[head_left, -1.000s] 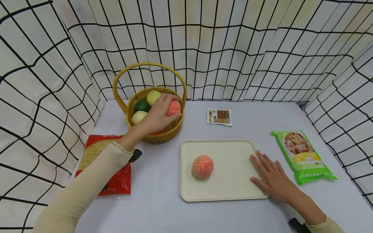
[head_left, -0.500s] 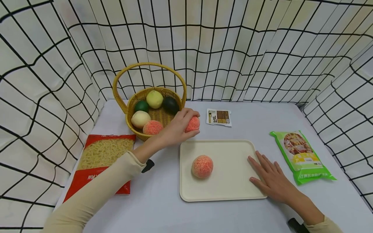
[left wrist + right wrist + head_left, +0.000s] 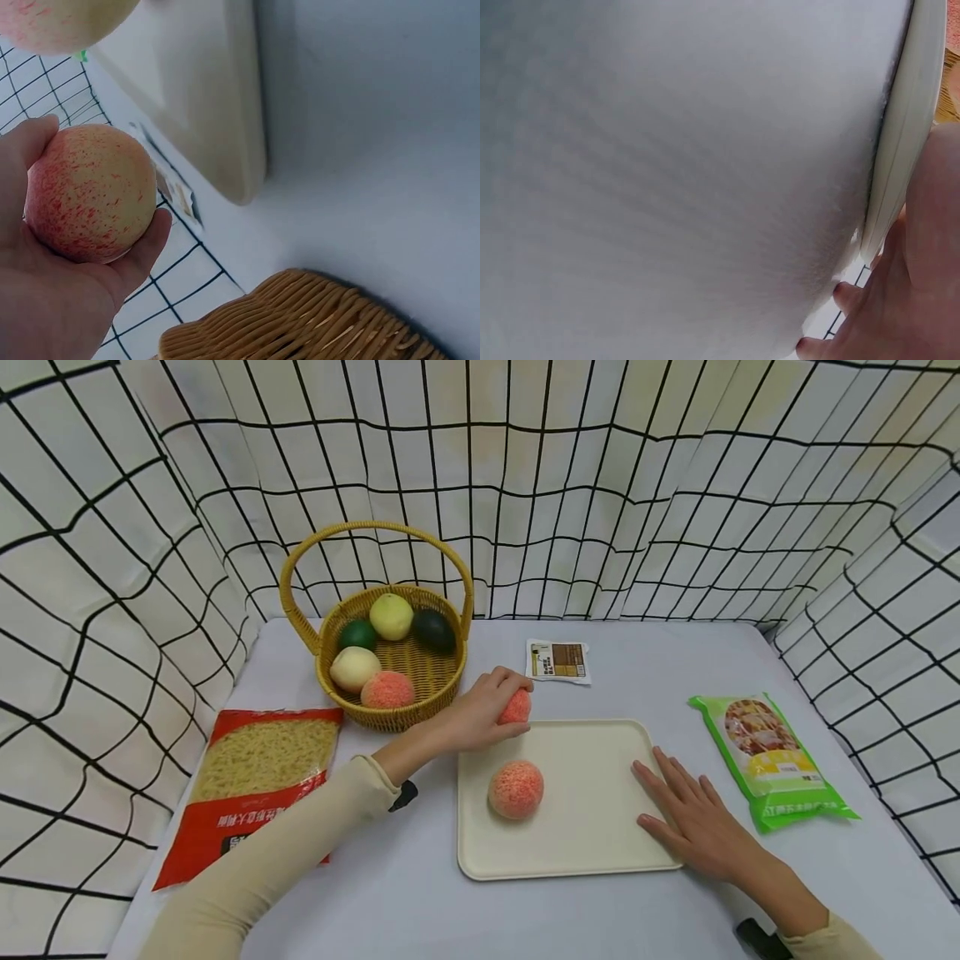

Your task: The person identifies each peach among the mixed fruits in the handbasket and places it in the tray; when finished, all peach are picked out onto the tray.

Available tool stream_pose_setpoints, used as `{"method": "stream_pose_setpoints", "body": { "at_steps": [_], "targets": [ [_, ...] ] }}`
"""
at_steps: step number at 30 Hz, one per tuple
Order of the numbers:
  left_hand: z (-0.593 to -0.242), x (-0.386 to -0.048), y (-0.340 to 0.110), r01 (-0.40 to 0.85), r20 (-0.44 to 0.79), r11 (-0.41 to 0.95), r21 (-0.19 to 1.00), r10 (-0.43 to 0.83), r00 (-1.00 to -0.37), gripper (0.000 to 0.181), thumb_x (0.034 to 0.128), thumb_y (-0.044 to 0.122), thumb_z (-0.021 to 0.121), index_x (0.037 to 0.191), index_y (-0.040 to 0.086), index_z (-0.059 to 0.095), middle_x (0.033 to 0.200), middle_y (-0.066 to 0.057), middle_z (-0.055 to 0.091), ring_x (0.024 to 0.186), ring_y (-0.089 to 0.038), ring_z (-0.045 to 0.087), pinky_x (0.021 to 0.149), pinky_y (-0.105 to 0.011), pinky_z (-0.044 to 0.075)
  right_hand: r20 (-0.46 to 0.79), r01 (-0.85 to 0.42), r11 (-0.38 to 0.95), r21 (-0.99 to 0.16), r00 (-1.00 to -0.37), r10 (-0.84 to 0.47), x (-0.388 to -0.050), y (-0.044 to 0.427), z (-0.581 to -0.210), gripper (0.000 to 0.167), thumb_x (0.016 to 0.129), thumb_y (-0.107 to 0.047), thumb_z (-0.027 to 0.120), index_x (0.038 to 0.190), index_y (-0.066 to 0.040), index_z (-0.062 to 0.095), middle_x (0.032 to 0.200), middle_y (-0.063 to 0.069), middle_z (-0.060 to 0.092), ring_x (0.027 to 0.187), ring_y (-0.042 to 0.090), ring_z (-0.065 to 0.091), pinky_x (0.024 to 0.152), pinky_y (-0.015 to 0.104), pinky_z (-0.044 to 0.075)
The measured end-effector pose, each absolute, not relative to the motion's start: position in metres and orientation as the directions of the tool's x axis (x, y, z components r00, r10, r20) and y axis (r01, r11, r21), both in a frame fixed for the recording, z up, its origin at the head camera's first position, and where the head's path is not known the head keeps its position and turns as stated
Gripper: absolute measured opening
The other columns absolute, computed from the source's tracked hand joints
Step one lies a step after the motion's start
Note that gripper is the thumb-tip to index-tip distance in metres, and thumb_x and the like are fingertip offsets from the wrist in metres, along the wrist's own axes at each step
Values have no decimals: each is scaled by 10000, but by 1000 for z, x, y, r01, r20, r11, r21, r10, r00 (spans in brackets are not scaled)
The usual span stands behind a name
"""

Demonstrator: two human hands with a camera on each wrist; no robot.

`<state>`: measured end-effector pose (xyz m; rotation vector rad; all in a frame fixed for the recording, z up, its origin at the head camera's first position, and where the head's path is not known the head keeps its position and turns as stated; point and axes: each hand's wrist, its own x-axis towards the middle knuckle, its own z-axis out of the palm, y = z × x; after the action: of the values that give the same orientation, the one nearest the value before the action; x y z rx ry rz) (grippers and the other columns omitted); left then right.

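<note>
"Where's the peach [image 3: 516, 707]?"

"In the left hand [image 3: 483, 710], fingers and thumb curled round its sides."

"Over the tray [image 3: 592, 793] or beside it?"

"In the head view it overlaps the far rim, toward the left corner. How high it is, I can't tell."

"Does its long axis matter?"

"It looks round, so I'd say not. The tray's does: its long side runs left to right, with a second peach [image 3: 516, 790] on the left part, closer to the person than the held one."

"So which way is the bare stretch from those fingers?"

"Rightward and toward the person."

"Which hand is nearer to it?"

"The right hand [image 3: 693, 822]. Its fingers lie straight, somewhat spread, at the tray's right edge, gripping nothing. The basket [image 3: 397, 718] stands beyond the left hand, to its left."
</note>
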<state>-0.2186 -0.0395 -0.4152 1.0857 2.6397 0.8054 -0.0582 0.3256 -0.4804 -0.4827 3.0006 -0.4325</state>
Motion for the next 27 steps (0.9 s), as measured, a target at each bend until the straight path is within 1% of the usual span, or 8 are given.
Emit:
{"method": "stream_pose_setpoints", "body": {
  "at_steps": [7, 12, 15, 21, 24, 27],
  "targets": [
    [-428, -220, -41, 585, -21, 615, 528, 698, -715, 541, 1029, 337, 712, 1481, 136, 493, 1502, -161, 494, 1323, -344, 528, 1109, -489, 506, -28, -295, 912, -285, -949, -315, -59, 325, -481, 746, 1056, -482, 605, 1699, -302, 272, 1807, 121, 142, 1608, 487, 250, 1194, 785, 217],
    [-428, -220, -40, 584, -28, 619, 525, 699, -715, 545, 1024, 338, 720, 1478, 139, 496, 1477, -164, 506, 1280, -331, 542, 1070, -473, 521, -28, -295, 911, -287, -948, -316, -59, 325, -482, 746, 1057, -483, 605, 1699, -306, 269, 1806, 120, 143, 1608, 486, 253, 1190, 789, 220],
    [-427, -219, -39, 576, -43, 622, 531, 699, -714, 558, 1014, 336, 734, 1485, 137, 510, 1487, -166, 505, 1290, -332, 542, 1054, -473, 535, -26, -296, 910, -290, -948, -317, -59, 325, -482, 745, 1057, -479, 606, 1699, -303, 271, 1804, 126, 149, 1607, 489, 255, 1186, 792, 223],
    [-426, -215, -37, 542, -104, 640, 545, 693, -713, 612, 968, 371, 785, 1501, 196, 539, 1540, -128, 472, 1358, -328, 510, 1073, -505, 535, -25, -296, 911, -287, -948, -316, -58, 324, -482, 748, 1055, -483, 605, 1699, -299, 271, 1804, 126, 150, 1608, 485, 254, 1188, 793, 222],
    [-426, -213, -37, 537, -128, 643, 546, 698, -705, 604, 972, 388, 775, 1501, 209, 545, 1549, -121, 472, 1382, -320, 502, 1100, -519, 522, -23, -296, 910, -289, -948, -316, -58, 324, -482, 748, 1055, -479, 606, 1699, -296, 273, 1804, 125, 150, 1607, 485, 256, 1187, 793, 221],
    [-426, -211, -38, 540, -127, 637, 550, 703, -700, 589, 989, 398, 752, 1504, 198, 547, 1552, -131, 478, 1390, -328, 504, 1118, -526, 511, -22, -296, 910, -289, -949, -316, -58, 324, -481, 746, 1055, -477, 607, 1698, -295, 275, 1804, 123, 150, 1606, 484, 259, 1188, 791, 222]
  ]
}}
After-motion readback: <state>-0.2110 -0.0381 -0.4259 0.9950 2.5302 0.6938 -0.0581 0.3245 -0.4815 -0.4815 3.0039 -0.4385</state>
